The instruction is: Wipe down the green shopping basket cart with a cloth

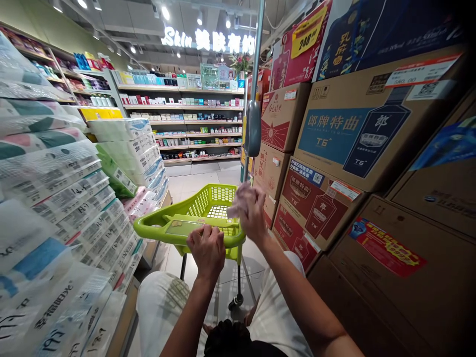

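So the left hand (206, 250) is curling its fingers shut over the near rim of a lime-green shopping cart (154, 230), which is sitting just ahead of the knees (159, 292). The right hand (253, 218) is bunching a crumpled pale mauve cloth (240, 198) above the cart's near right corner, close to a grey pole (258, 64). Sides are looking tight: stacked cartons (334, 116) are walling the right, wrapped packs (70, 158) are lining the left. Room is opening up ahead, with tiled floor (206, 172) stretching toward stocked shelves (182, 89).
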Motion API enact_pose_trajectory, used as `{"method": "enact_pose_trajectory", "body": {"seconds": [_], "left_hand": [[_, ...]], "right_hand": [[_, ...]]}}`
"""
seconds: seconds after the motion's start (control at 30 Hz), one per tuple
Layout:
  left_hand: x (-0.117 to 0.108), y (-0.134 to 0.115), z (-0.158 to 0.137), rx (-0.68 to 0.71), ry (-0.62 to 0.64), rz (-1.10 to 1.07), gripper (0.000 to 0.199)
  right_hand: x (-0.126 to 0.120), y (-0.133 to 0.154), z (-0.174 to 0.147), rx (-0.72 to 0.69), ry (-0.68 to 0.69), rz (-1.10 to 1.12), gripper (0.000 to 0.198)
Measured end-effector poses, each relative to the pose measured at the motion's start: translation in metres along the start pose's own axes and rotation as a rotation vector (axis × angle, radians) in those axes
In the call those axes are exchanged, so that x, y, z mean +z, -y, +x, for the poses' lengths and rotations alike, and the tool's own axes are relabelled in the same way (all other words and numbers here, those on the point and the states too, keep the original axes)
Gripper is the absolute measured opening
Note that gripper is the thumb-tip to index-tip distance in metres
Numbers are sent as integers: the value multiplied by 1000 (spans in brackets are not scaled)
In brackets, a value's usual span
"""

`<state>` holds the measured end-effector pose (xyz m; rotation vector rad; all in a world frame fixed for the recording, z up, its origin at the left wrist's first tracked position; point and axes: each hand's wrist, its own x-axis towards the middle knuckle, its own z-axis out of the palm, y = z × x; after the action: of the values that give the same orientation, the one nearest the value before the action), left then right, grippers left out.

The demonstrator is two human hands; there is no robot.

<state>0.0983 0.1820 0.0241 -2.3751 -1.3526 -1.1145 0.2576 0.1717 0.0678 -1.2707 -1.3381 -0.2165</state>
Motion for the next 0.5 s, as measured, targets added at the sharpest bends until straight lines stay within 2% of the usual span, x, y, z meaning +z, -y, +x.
{"method": "enact_pose_trajectory", "body": {"seconds": [0.1,0.23,0.33,0.43,0.5], "left_hand": [[0,-1,0,1,11,-15,39],[-4,16,9,9,18,-29,40],[-9,48,24,-67,-88,32,43],[-13,75,37,-88,-35,99,48],[-15,81,42,-114,0,123,47]], "right_hand": [[-4,-18,-32,39,172,-28,30],[-10,-37,-34,91,286,-43,32],[-16,-29,-30,119,320,-56,32],[-18,-14,-36,56,361,-91,29],[-18,-10,-40,38,401,-137,29]]}}
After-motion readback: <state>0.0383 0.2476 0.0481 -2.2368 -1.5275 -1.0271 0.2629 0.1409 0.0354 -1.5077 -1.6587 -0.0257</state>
